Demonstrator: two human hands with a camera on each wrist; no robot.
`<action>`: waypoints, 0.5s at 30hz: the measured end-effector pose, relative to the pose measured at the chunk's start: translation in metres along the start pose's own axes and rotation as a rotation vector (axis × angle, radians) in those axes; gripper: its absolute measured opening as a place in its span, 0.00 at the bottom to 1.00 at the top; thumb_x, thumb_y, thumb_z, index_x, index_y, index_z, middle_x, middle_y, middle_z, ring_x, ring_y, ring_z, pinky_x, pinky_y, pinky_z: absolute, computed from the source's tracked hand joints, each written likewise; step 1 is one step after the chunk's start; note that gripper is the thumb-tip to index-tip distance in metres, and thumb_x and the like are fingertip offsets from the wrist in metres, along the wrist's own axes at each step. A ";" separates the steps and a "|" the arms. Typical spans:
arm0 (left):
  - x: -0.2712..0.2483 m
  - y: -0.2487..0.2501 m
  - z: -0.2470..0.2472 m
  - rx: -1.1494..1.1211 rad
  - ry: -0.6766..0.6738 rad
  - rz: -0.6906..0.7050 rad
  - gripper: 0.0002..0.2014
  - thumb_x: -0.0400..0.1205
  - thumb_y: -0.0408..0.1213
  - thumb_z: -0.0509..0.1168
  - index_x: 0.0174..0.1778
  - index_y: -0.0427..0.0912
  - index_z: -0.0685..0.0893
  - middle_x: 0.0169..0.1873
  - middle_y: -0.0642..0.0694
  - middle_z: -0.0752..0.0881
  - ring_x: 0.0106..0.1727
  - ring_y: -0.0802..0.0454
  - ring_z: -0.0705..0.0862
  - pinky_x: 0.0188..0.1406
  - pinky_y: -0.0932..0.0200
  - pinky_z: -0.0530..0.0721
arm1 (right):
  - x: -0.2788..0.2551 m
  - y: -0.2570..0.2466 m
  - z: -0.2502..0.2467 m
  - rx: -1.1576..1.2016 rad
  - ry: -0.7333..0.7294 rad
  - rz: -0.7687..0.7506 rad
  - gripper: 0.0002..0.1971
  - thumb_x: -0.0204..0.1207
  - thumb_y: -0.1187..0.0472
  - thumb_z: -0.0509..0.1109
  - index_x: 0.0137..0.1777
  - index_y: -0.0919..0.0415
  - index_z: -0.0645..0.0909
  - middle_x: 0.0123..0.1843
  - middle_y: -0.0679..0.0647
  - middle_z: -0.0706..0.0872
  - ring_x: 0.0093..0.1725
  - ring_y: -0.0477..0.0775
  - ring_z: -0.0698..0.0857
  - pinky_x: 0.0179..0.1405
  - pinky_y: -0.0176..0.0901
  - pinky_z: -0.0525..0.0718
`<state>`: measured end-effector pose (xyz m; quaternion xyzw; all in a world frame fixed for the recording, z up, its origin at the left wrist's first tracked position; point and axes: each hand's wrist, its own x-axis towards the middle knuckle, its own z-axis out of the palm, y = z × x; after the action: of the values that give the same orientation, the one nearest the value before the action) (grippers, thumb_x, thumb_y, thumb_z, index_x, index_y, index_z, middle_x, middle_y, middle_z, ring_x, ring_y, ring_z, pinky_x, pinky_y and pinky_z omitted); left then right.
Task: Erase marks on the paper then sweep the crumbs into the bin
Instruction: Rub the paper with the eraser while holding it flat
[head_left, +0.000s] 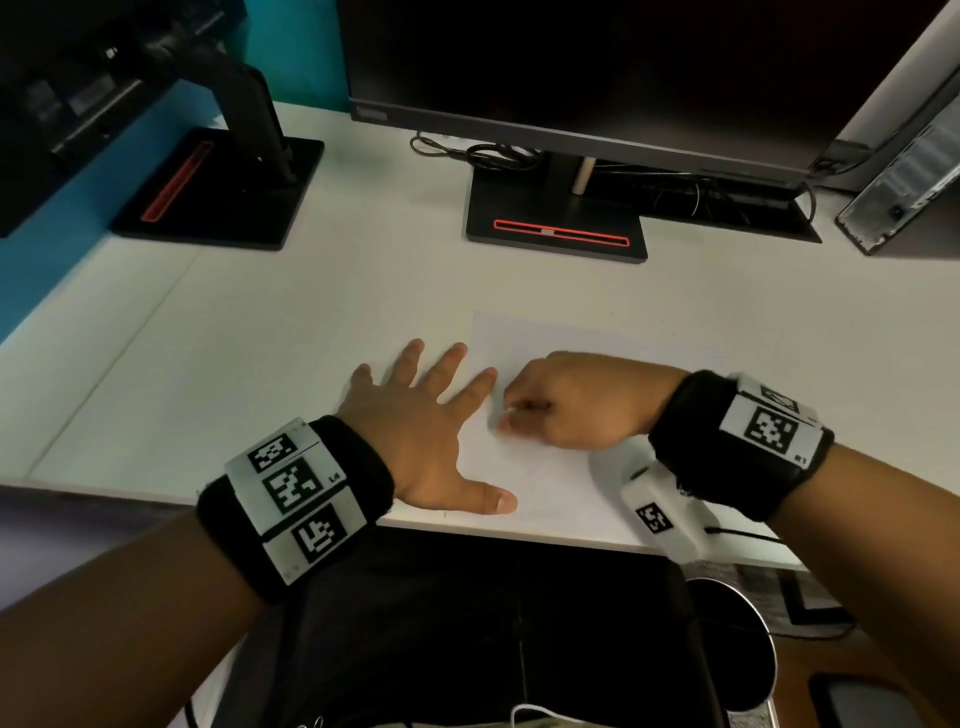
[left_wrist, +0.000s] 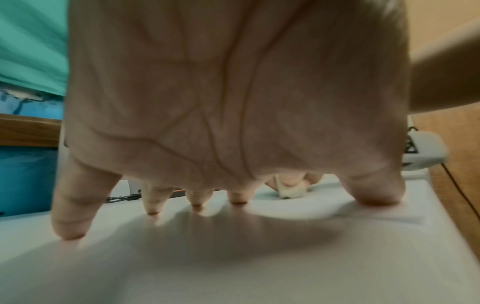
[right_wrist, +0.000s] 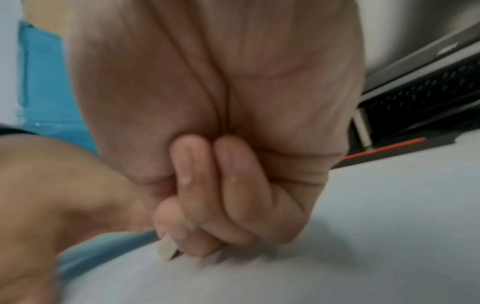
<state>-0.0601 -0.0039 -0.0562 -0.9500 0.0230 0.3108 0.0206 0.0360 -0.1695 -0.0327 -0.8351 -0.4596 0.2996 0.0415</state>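
Left hand (head_left: 410, 415) is flat on the desk (head_left: 260, 322), fingers spread and straight. Index tip + thumb sit on the left edge of the paper (head_left: 545, 478); the other fingers are on bare desk. Prob. there to pin the sheet so it doesn't slide or crease under rubbing. Left wrist cam confirms: fingertips (left_wrist: 237, 198) pressed down, nothing held.

Right hand (head_left: 576, 402) is curled tight, fingers pinching a small white eraser (left_wrist: 291, 190) w/ its tip down on the paper, just beside the left index finger. Right wrist cam: only a pale end of the eraser (right_wrist: 166, 250) sticks out below the curled fingers, touching the sheet. Short grip near the tip = more pressure and control, I'd guess. That frame is blurry, consistent w/ rubbing, but can't confirm.

Paper lies near the front edge of the desk, in front of the monitor stand (head_left: 556, 223). Marks on it: too faint to make out in any view. Crumbs: can't see any.

Judgement: erase step in hand, sweep not started. A round container (head_left: 737, 644) sits below the desk edge on the right, likely the bin, not sure. If so, crumbs would need pushing toward the front-right edge.

Risk: the sheet is pinned on the left side only, so hard strokes to the right could buckle it.
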 end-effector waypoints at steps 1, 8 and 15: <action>0.000 0.000 -0.001 -0.003 -0.003 0.001 0.61 0.63 0.89 0.48 0.82 0.65 0.24 0.83 0.53 0.22 0.85 0.39 0.26 0.83 0.26 0.44 | 0.001 0.001 0.000 -0.004 0.029 0.000 0.21 0.89 0.48 0.60 0.37 0.59 0.78 0.30 0.49 0.79 0.32 0.49 0.77 0.38 0.45 0.73; -0.001 0.001 0.000 0.001 -0.005 -0.004 0.61 0.63 0.89 0.48 0.82 0.65 0.23 0.83 0.52 0.21 0.85 0.39 0.26 0.83 0.26 0.44 | -0.005 -0.007 0.009 -0.016 -0.001 -0.061 0.20 0.89 0.50 0.61 0.36 0.59 0.78 0.29 0.49 0.78 0.30 0.45 0.76 0.33 0.37 0.69; -0.001 0.001 0.000 -0.008 -0.003 0.001 0.61 0.63 0.89 0.49 0.82 0.66 0.23 0.83 0.53 0.21 0.85 0.39 0.26 0.83 0.25 0.44 | -0.004 -0.014 0.018 -0.013 -0.029 -0.116 0.18 0.88 0.52 0.61 0.40 0.61 0.81 0.31 0.49 0.80 0.31 0.45 0.77 0.34 0.36 0.71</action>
<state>-0.0608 -0.0048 -0.0558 -0.9496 0.0222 0.3121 0.0166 0.0141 -0.1682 -0.0400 -0.8030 -0.5095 0.3057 0.0466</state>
